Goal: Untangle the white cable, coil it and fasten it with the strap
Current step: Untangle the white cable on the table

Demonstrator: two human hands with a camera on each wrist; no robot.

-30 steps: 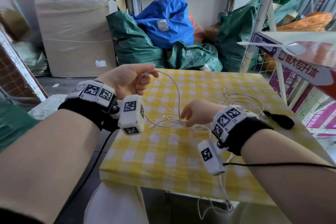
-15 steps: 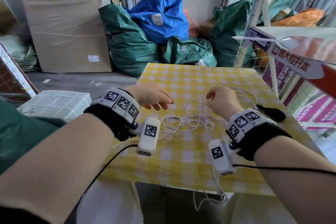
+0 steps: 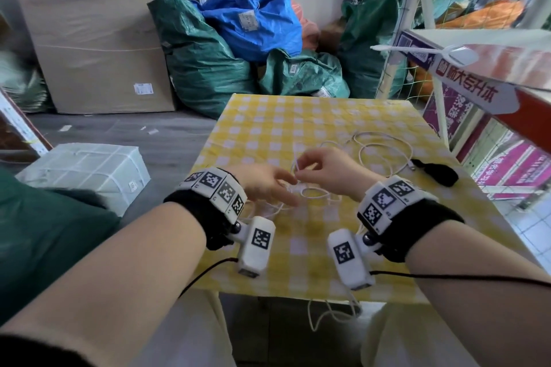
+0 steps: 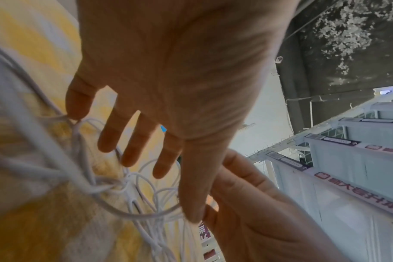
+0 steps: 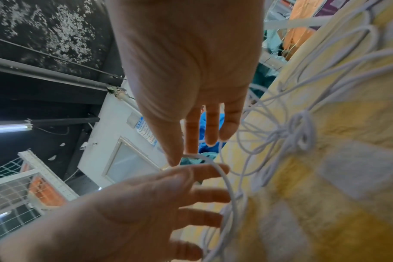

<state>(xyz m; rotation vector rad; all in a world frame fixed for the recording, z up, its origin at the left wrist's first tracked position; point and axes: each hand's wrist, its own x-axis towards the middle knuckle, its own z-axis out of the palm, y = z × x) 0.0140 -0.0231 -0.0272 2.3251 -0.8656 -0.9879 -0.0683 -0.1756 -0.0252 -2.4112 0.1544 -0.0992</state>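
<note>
White thin cable [image 3: 316, 192] is lying tangled on the yellow-checked table [image 3: 268, 128], one strand being pinched by the right hand [image 3: 325, 171] in a thumb-and-forefinger grip. Left hand [image 3: 265, 185] is reaching in beside it, fingers spread and relaxed, holding nothing. Half a second ago the hands were apart; now their fingertips are meeting. Black strap [image 3: 436, 171] is lying near the far loops.

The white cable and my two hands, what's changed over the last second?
The left hand dropped from holding a strand raised over the table's left edge, let it go, and came in low with fingers spread. The right hand moved forward and now pinches a strand of the white cable right by the left fingertips. The cable lies in a looser heap. The black strap and the table stayed put.
</note>
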